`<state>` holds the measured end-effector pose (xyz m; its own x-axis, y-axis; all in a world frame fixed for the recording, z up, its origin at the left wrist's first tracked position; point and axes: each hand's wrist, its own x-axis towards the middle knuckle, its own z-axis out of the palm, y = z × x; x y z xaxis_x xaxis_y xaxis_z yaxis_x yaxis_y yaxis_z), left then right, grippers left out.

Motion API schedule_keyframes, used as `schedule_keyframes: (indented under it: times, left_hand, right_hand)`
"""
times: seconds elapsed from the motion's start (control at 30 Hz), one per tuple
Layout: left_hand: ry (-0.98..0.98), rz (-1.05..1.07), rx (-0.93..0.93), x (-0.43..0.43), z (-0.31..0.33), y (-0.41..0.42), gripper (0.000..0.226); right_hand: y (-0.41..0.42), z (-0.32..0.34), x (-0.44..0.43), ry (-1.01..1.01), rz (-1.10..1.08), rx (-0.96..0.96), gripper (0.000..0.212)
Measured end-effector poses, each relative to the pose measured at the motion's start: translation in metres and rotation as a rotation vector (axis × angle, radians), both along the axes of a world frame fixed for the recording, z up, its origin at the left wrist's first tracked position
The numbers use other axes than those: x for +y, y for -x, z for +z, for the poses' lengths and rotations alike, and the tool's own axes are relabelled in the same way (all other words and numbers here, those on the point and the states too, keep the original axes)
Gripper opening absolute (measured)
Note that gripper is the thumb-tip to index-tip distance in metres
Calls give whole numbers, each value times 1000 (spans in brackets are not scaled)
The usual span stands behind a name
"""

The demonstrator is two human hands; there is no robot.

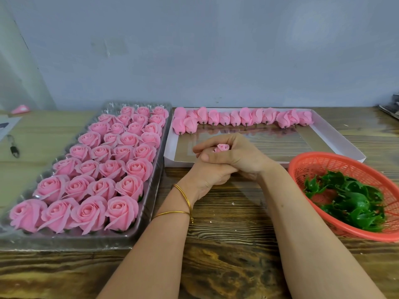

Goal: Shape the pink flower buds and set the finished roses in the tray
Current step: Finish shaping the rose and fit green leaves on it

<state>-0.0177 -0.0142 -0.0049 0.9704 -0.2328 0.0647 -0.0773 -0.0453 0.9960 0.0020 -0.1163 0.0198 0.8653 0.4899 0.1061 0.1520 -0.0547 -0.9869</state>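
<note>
Your fingers [207,147] are curled tight around a small pink bud [223,147], both hands pressed together so that only its tip peeks out above them; the rest of it, stem included, is buried in the grip. Your right hand [239,157] wraps over the top, your left hand [208,175] clasps from below, and where one hand's hold ends and the other's begins is hard to make out. Two thin gold bangles [183,201] sit on your left wrist. On the wooden surface [226,266] to your left, the clear plastic tray [151,190] carries rows of finished roses [95,169]; its near left corner runs out of view. Just behind your hands, a shallow white box [336,137] holds a line of unshaped buds [246,116] along its far edge, their short stems just visible. To your right, a red mesh basket [306,162] of green leaf pieces [349,201] is cut off by the frame edge. Small blurred items lie far left, too indistinct to identify.
</note>
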Motion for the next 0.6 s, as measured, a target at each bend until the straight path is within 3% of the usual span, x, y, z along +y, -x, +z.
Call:
schedule_keyframes:
  times: [0.13, 0.4, 0.6]
  left_hand:
    - [71, -88, 7, 4, 3, 3, 16]
    - [0, 31, 19, 6, -5, -4, 18]
    - [68, 67, -54, 8, 1, -4, 19]
  right_hand:
    - [-2, 0, -2, 25, 16, -15, 31]
    - [0, 2, 1, 217, -19, -126, 36]
    - [-3, 1, 4, -159, -212, 89, 48]
